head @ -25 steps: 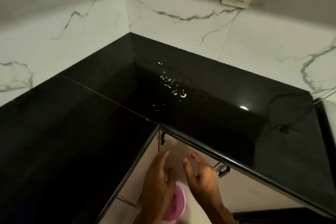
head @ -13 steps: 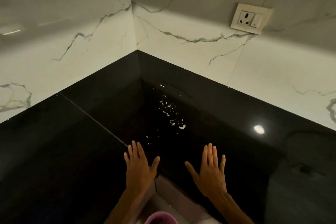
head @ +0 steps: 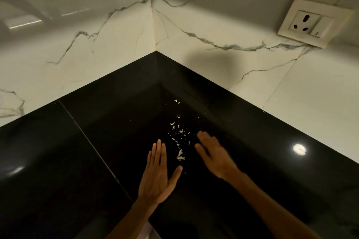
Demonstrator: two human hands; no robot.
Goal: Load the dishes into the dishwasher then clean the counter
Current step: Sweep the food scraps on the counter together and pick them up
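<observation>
Both hands have reached further onto the black counter (head: 58,161): left hand (head: 158,172) and right hand (head: 215,153), fingers straight, flank the white food scraps (head: 179,141). Light, loose flakes probably scatter; sweep rather than pinch them.

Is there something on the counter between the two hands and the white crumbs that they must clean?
Nothing visible blocks them. The left hand and right hand, both flat with straight fingers, flank the white crumbs on the black counter. Only bare counter lies between hands and crumbs.
</observation>
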